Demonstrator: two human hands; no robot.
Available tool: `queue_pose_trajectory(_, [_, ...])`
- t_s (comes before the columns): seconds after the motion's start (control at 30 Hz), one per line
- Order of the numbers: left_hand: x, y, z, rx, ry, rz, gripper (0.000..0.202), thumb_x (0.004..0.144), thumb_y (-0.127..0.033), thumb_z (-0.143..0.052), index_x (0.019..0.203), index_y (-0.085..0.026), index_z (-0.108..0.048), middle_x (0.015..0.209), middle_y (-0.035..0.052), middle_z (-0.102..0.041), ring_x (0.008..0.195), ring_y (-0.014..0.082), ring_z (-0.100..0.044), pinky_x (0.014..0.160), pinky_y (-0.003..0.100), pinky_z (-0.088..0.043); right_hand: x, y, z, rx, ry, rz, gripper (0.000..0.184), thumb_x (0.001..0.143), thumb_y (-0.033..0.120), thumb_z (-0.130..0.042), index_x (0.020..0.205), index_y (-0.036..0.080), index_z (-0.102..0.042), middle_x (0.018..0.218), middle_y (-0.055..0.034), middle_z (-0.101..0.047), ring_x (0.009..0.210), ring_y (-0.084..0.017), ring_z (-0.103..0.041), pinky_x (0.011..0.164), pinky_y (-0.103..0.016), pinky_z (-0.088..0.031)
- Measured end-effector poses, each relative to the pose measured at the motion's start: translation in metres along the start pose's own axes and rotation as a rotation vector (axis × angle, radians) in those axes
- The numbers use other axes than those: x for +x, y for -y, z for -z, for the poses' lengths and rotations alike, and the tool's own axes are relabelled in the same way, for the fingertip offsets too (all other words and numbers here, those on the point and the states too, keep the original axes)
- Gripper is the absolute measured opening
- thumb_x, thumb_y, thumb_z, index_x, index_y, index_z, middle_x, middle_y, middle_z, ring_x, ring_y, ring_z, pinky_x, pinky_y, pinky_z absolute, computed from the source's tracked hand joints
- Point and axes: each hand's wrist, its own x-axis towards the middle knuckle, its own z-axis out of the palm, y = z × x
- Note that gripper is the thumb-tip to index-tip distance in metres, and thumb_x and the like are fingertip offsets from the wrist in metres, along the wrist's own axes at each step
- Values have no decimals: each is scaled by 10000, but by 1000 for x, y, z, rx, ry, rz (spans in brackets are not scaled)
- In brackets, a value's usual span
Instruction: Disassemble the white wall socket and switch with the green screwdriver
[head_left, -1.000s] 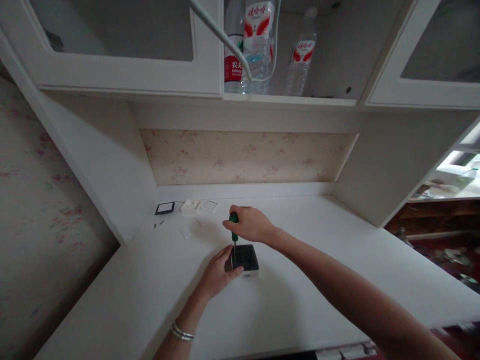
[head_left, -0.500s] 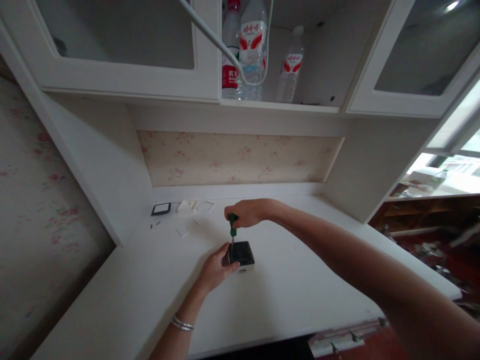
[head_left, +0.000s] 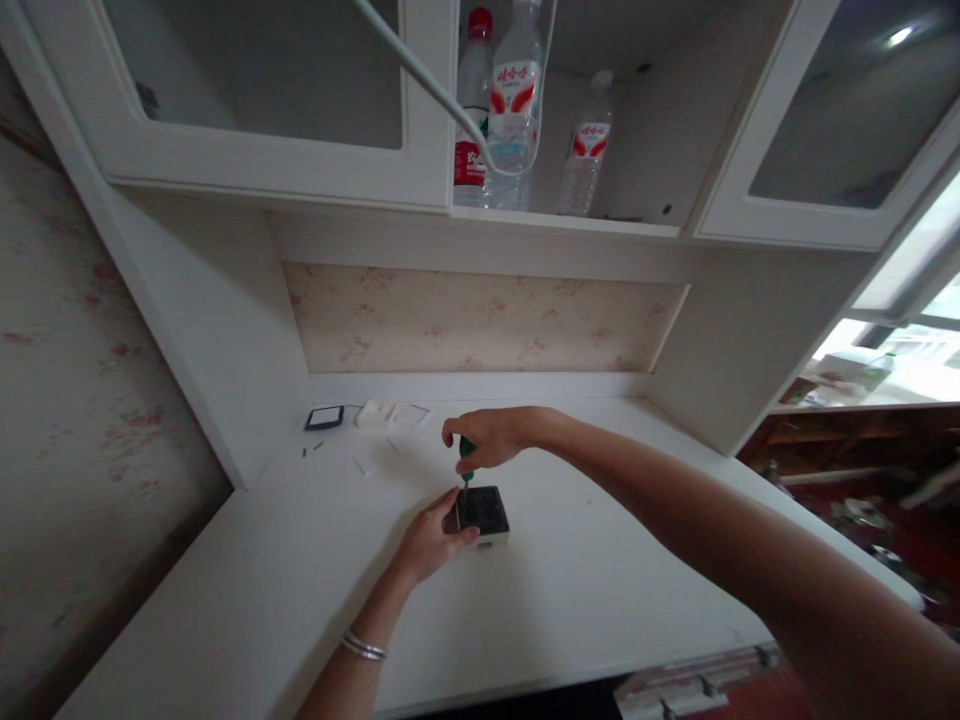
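A small square box [head_left: 486, 512], black on top with white sides, rests on the white desk [head_left: 600, 590]. My left hand [head_left: 433, 540] grips its left side, thumb at the near edge and fingers at the far left corner. Above the box, my right hand [head_left: 491, 438] is closed around the green handle of a screwdriver [head_left: 467, 462]. The screwdriver stands nearly upright, its thin shaft reaching down to the box's far left part. Whether the tip sits in a screw is too small to tell.
Toward the desk's back left lie a black rectangular frame [head_left: 325, 418], a white block-like part [head_left: 374, 414], a thin clear frame [head_left: 412, 414] and several small pieces. Overhead, a cabinet shelf [head_left: 570, 222] holds bottles [head_left: 514, 100], with a white cable [head_left: 427, 78] hanging in front.
My right hand's fingers have shifted on the screwdriver handle, covering more of it and sitting slightly lower. My left hand and the box stay in place. The camera has tilted slightly.
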Motion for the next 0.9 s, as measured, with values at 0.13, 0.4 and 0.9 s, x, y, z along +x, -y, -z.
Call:
queue_pose_trajectory(0.13, [1,3,1,54,13,-69,642,687,-347,-748,1279,-189,-553,1310,84,-589,1223,289,-525,1081,410,-359,4,2,-1,-5,-10,-260,388,868,449,-499,927,104,-667,570,-76,-651,478,-174,-557,555,-294,-406])
queue_pose_trajectory(0.4, [1,4,4,91,1,-70,676,679,-366,-760,1295,-188,-544,1339,96,-563,1246,297,-503,1095,420,-336,-2,-9,-3,33,-39,8,405,716,278,-686,1096,165,-603,1025,-113,-689,822,-204,-619,637,-260,-434])
queue_pose_trajectory(0.9, [2,7,1,-37,13,-18,666,674,-351,-776,1277,-181,-551,1306,109,-587,1202,311,-539,1053,418,-388,-1,3,-6,-20,-50,-33,477,800,437,-608,1159,125,-574,1041,-152,-680,881,-245,-637,694,-297,-466])
